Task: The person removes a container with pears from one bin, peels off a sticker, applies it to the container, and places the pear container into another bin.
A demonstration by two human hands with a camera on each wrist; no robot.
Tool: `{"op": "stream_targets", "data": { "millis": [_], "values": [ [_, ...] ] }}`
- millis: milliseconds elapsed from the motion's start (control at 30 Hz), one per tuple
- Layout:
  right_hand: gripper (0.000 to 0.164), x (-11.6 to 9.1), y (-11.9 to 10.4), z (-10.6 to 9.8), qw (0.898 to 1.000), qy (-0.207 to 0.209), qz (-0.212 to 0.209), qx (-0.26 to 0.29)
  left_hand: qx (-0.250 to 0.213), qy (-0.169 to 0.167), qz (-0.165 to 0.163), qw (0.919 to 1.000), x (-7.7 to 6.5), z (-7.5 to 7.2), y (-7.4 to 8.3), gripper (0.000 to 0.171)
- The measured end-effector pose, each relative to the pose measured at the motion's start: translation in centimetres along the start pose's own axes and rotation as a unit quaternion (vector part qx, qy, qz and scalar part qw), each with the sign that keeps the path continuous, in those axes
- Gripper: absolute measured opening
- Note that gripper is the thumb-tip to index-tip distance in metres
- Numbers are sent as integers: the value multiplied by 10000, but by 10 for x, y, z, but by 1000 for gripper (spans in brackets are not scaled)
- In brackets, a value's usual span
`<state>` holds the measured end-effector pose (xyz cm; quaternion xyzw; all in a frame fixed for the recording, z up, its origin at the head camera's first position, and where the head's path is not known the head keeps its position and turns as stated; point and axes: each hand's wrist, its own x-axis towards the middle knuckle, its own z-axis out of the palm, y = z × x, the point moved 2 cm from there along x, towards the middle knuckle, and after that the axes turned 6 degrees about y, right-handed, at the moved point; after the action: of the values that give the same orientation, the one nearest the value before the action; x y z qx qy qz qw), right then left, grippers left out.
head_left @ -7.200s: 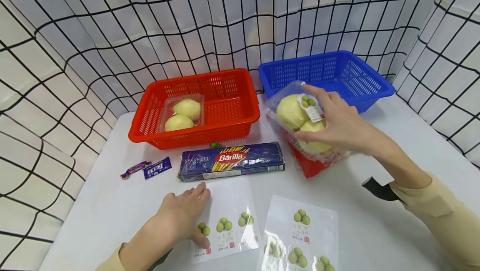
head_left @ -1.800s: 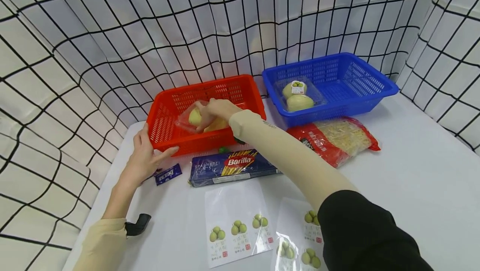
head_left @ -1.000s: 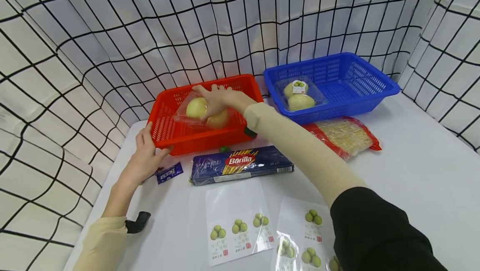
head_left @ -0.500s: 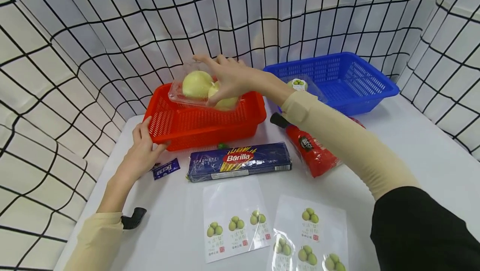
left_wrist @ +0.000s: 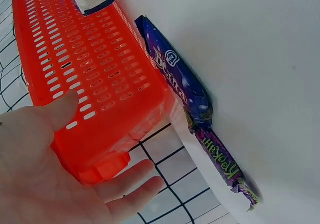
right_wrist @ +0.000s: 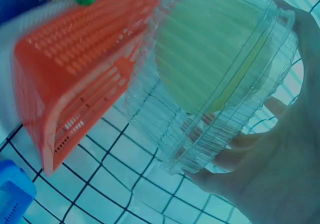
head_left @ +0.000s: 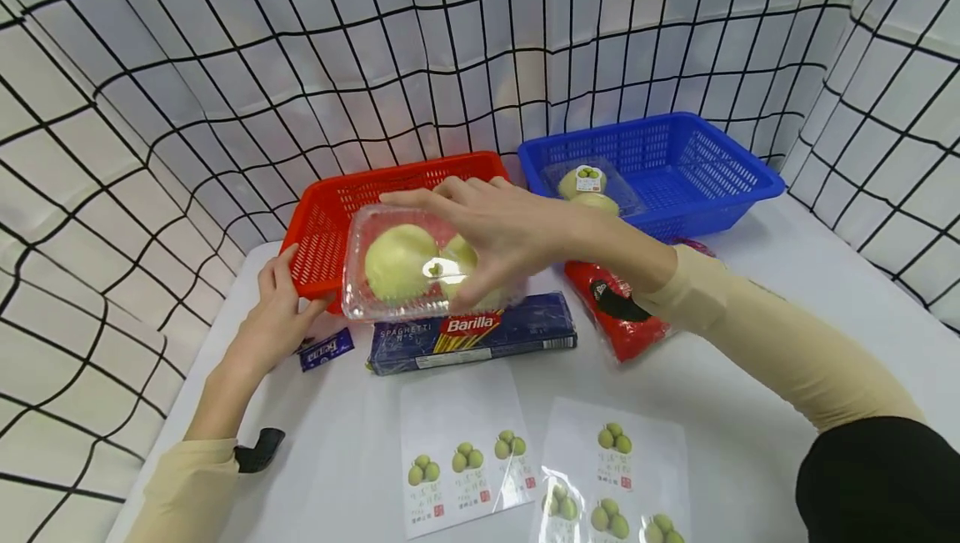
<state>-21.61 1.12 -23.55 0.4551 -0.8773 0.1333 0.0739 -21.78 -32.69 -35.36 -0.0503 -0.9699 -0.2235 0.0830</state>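
My right hand grips a clear plastic clamshell box with two pale yellow-green pears inside. The box is raised and tilted, overlapping the front of the red basket and the spaghetti box in the head view. In the right wrist view, fingers and thumb span the clamshell's side edges. My left hand rests at the red basket's left front corner. The left wrist view shows its thumb along the perforated wall and straight fingers past the corner.
A blue basket at back right holds another clamshell of pears with a label. A red noodle bag lies before it. Two sheets of pear stickers lie in front. Wrapped candies sit near my left hand.
Earlier a labelled clamshell went into the blue basket. Since then my right hand has lifted the second clamshell out of the red basket and brought it forward. My left hand stays at the basket corner.
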Motion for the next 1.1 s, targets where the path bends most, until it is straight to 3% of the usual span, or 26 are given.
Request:
{"op": "stream_targets", "data": {
  "millis": [200, 333, 467, 600, 767, 1100],
  "values": [
    [115, -63, -22, 7, 9996, -131, -255, 43, -31, 18, 145, 9999, 4, -1, 5, 91],
    [117, -101, -36, 21, 9973, -651, -298, 131, 10, -9, 175, 9998, 7, -2, 7, 91],
    [117, -126, -43, 39, 9916, -1237, -1, 387, 24, 2, 197, 9998, 10, -4, 9, 91],
    [117, -137, -48, 52, 9880, -1446, 132, 520, 71, 0, 166, 9998, 12, -5, 9, 91],
    [118, -136, -52, 61, 9885, -1484, 93, 265, 77, -24, 57, 10000, 11, -6, 6, 92],
    [123, -137, -52, 75, 9862, -1637, -35, 228, -6, 7, 13, 10000, -1, 0, 0, 92]
  ]
}}
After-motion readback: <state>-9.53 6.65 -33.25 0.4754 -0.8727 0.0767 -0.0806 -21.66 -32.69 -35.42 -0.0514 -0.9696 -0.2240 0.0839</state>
